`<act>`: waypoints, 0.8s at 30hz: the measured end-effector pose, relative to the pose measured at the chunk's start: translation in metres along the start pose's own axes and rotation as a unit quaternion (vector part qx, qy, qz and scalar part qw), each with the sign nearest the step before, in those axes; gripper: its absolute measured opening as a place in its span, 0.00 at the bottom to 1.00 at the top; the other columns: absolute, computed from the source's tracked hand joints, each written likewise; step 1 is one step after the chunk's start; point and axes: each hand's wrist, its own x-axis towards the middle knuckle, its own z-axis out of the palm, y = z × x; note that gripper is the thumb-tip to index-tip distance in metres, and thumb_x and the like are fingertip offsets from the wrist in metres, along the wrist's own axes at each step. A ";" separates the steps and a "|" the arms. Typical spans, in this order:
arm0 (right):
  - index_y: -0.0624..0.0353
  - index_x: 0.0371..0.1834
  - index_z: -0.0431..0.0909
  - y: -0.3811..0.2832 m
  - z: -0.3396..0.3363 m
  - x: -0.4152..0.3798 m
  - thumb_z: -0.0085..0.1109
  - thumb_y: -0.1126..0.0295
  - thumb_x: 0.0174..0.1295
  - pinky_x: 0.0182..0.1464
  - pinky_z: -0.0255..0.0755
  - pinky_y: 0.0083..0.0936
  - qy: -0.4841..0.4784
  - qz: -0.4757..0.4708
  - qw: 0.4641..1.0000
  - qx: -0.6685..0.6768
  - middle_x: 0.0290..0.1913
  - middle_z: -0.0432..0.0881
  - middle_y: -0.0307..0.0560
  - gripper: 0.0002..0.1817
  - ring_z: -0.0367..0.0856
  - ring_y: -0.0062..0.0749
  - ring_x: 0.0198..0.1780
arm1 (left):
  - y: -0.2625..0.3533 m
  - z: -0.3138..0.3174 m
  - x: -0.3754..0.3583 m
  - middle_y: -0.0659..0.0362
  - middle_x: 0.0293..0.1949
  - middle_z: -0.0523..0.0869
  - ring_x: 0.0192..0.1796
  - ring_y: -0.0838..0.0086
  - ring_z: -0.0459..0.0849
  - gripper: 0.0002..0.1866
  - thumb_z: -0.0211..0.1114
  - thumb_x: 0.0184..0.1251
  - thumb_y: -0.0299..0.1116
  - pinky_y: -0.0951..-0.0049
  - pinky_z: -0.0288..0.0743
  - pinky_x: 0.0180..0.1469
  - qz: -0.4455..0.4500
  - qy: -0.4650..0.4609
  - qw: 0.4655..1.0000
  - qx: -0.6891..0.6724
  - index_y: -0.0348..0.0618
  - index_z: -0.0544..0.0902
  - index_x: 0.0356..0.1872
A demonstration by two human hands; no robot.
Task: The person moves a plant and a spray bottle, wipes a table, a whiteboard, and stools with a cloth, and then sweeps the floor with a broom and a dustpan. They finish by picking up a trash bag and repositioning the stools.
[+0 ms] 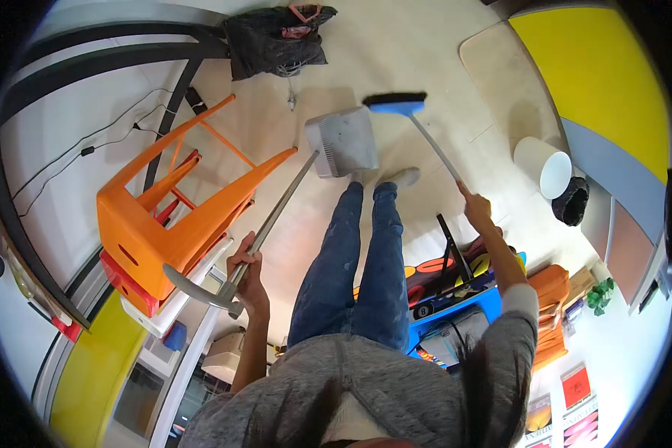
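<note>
My left hand [248, 270] grips the long grey handle of a dustpan [341, 142], whose grey pan rests on the floor just ahead of my feet. My right hand [476, 207] holds the thin handle of a broom [397, 103] with a blue head and black bristles. The broom head sits on the floor right beside the pan's far right corner. My legs in blue jeans [355, 261] stand between the two handles.
An orange stool [173, 216] stands at the left, close to the dustpan handle. A black bag [276, 41] lies at the far wall. A white bin [543, 164] and a small black bag [573, 201] stand at the right. Blue box with colourful items [455, 295] behind my right leg.
</note>
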 end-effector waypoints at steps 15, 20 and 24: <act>0.28 0.62 0.50 0.031 0.004 0.042 0.41 0.79 0.48 0.36 0.72 0.40 0.043 0.122 0.987 0.091 0.28 0.76 0.58 0.37 0.78 0.46 0.32 | -0.009 0.046 0.018 0.45 0.48 0.73 0.52 0.65 0.71 0.09 0.56 0.54 0.20 0.70 0.65 0.51 0.076 -0.041 0.996 0.010 0.42 0.65 0.29; 0.37 0.63 0.51 0.062 0.032 -0.077 0.47 0.80 0.39 0.26 0.69 0.37 0.149 0.071 0.959 0.230 0.21 0.74 0.59 0.42 0.75 0.45 0.23 | -0.024 0.084 0.038 0.49 0.46 0.74 0.48 0.70 0.72 0.08 0.55 0.55 0.20 0.77 0.67 0.46 0.090 -0.086 0.992 -0.005 0.42 0.65 0.29; 0.41 0.63 0.52 0.073 0.048 -0.070 0.48 0.78 0.42 0.18 0.64 0.27 0.227 0.166 0.903 0.325 0.12 0.68 0.50 0.39 0.68 0.30 0.13 | -0.017 0.132 0.031 0.51 0.47 0.75 0.39 0.80 0.71 0.06 0.56 0.55 0.21 0.81 0.63 0.43 0.111 -0.106 0.988 -0.022 0.42 0.68 0.28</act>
